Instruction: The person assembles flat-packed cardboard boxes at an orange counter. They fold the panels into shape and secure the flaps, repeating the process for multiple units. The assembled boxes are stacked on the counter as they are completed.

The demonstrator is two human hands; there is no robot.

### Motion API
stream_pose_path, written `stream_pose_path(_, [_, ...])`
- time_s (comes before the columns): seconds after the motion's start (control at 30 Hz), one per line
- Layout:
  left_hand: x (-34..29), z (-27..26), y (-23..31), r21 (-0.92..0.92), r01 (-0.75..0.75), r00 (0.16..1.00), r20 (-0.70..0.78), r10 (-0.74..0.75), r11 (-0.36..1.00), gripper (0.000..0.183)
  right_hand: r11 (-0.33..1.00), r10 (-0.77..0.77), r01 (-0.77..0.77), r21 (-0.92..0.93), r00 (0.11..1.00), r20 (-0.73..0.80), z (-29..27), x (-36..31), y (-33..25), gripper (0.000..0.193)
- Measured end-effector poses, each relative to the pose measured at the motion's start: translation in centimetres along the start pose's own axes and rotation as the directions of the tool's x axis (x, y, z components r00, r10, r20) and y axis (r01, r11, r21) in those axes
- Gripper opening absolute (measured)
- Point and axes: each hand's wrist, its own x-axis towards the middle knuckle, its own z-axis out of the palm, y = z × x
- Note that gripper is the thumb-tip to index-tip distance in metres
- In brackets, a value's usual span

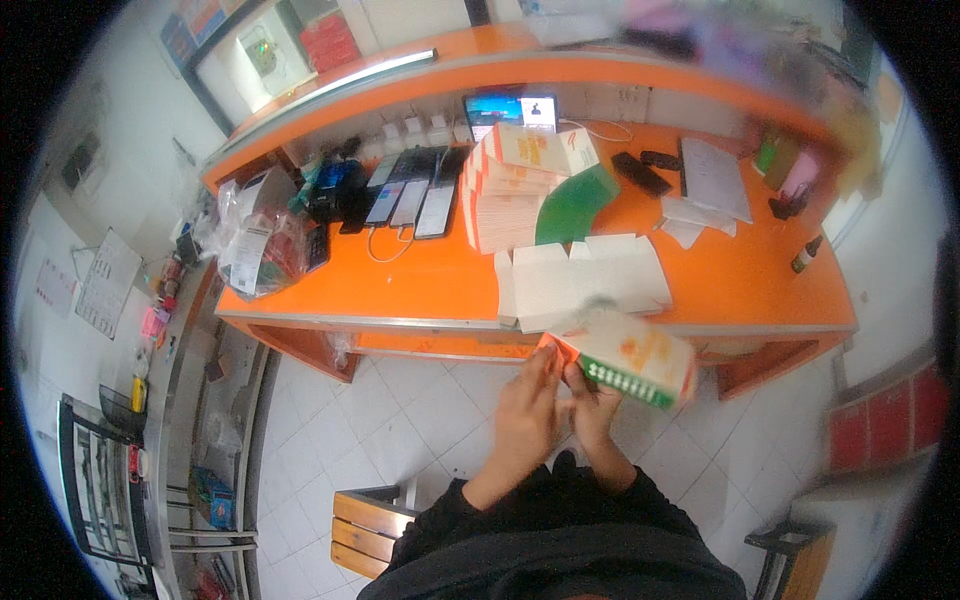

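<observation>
A white cardboard box (640,355) with a green side and orange print is held just off the front edge of the desk. It is folded up into shape and slightly blurred. The fingers of my left hand (528,408) close on the orange flap at its left end. My right hand (596,408) grips the same end from below, its thumb by the flap. Behind the box, an unfolded cardboard blank (585,280) lies with its pale inner side up. Farther back is a fanned stack of flat printed cartons (510,195), some showing green.
On the orange desk (430,290) are several charging phones (408,203), a lit screen (510,112), papers (715,180) and a small bottle (806,254). A plastic bag of goods (262,245) sits at the left. Wooden-slatted stools (368,530) stand near me.
</observation>
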Motion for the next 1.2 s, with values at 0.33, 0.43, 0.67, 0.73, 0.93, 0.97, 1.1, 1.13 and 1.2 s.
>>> stream_pose_path(0.33, [0.3, -0.3, -0.6, -0.103, -0.116, 0.993, 0.008, 0.117, 0.988, 0.047, 0.987, -0.071, 0.026, 0.160, 0.956, 0.285, 0.0, -0.9, 0.1, 0.033])
stream_pose_path(0.43, [0.0, -0.3, -0.7, -0.307, 0.021, 0.993, -0.105, -0.056, 0.952, 0.041, 0.950, 0.041, -0.129, 0.286, 0.955, 0.295, 0.0, -1.3, -0.2, 0.036])
stream_pose_path(0.67, [-1.8, 1.1, -7.2, -0.471, 0.402, 0.885, -0.020, -0.466, 0.785, 0.028, 0.646, -0.421, 0.740, -0.188, 0.551, 0.721, 0.0, 0.6, -3.8, 0.046])
stream_pose_path(0.73, [-0.9, 0.3, -7.1, -0.701, 0.623, 0.654, 0.221, -0.724, 0.348, 0.029, 0.304, -0.656, 0.918, -0.255, 0.396, 0.642, -1.1, 1.5, -4.6, 0.056])
stream_pose_path(0.93, [-0.2, -0.4, -5.0, -0.760, 0.628, 0.626, 0.365, -0.689, 0.169, 0.039, 0.875, -0.089, 0.308, -0.373, 0.860, 0.502, -1.3, 3.0, -5.9, 0.087])
stream_pose_path(0.97, [-0.4, 0.6, -5.2, -0.746, 0.632, 0.659, 0.374, -0.653, 0.211, 0.041, 0.882, -0.112, 0.332, -0.334, 0.838, 0.535, -1.1, 3.0, -5.1, 0.090])
stream_pose_path(1.1, [-1.8, 2.6, -6.0, -0.675, 0.553, 0.782, 0.218, -0.585, 0.488, 0.050, 0.863, -0.166, 0.390, -0.322, 0.820, 0.548, 1.6, 2.0, -3.6, 0.086])
stream_pose_path(1.13, [-2.0, 2.5, -6.2, -0.650, 0.519, 0.803, 0.148, -0.578, 0.555, 0.050, 0.865, -0.171, 0.376, -0.333, 0.844, 0.509, 1.7, 2.2, -3.4, 0.084])
stream_pose_path(1.2, [-1.6, 2.4, -6.0, -0.596, 0.451, 0.823, -0.011, -0.568, 0.664, 0.049, 0.900, -0.200, 0.332, -0.284, 0.891, 0.409, 1.5, 2.8, -2.4, 0.077])
